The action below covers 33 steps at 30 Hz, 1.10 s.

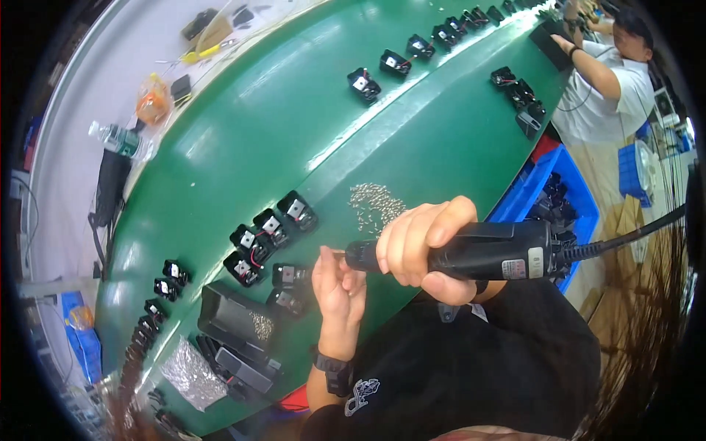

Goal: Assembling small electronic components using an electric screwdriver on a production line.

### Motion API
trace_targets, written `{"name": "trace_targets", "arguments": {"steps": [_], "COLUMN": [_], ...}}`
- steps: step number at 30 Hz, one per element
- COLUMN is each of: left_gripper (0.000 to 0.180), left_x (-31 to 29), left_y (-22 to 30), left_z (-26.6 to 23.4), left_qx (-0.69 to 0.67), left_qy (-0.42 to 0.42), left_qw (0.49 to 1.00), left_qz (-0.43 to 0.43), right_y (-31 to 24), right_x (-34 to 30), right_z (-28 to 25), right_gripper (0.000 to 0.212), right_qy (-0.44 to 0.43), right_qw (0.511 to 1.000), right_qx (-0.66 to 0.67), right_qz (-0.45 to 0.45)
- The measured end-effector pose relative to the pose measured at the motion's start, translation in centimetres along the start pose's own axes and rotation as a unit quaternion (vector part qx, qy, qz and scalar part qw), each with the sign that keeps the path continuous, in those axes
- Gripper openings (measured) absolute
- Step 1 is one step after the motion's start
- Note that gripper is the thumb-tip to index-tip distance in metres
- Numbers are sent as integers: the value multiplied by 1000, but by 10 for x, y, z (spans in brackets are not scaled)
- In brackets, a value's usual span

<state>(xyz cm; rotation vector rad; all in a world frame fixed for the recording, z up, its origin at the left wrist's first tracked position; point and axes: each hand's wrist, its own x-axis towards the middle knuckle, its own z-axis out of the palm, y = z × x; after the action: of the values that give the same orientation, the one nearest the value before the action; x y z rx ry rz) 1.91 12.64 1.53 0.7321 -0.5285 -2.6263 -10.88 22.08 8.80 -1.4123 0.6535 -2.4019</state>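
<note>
My right hand [423, 250] is closed around a black electric screwdriver [485, 250] that lies level, its tip pointing left and its cable running off to the right. My left hand [338, 283], with a black watch on the wrist, has its fingers pinched together right at the screwdriver's tip; whether something small sits between them is hidden. Just beyond the hands, a loose pile of small silver screws [375, 202] lies on the green belt [243, 132]. A cluster of black plastic parts with red wires [268, 231] sits to the left of the hands.
A black tray [232, 316] with screws and a foil bag [191, 375] lie at lower left. A blue bin [537, 187] of black parts stands on the right. More black parts line the belt. A co-worker [610, 81] works at top right. A water bottle [118, 140] lies on the side table.
</note>
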Motion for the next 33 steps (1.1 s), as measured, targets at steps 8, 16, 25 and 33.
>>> {"name": "trace_targets", "arguments": {"steps": [8, 16, 25, 33], "left_gripper": [30, 36, 74, 90], "left_x": [24, 71, 219, 270], "left_y": [-11, -5, 16, 7], "left_z": [19, 59, 115, 106], "left_qx": [28, 235, 826, 811], "left_qy": [-51, -199, -72, -132], "left_qw": [998, 942, 394, 448], "left_qz": [-15, -131, 397, 352], "right_y": [-15, -44, 40, 93], "right_x": [4, 46, 121, 136], "right_z": [-31, -74, -183, -221], "right_gripper": [40, 39, 34, 10], "right_qy": [19, 66, 56, -17], "right_qw": [1000, 993, 962, 940], "right_qx": [7, -100, -262, -303], "right_qz": [1, 0, -45, -158]}}
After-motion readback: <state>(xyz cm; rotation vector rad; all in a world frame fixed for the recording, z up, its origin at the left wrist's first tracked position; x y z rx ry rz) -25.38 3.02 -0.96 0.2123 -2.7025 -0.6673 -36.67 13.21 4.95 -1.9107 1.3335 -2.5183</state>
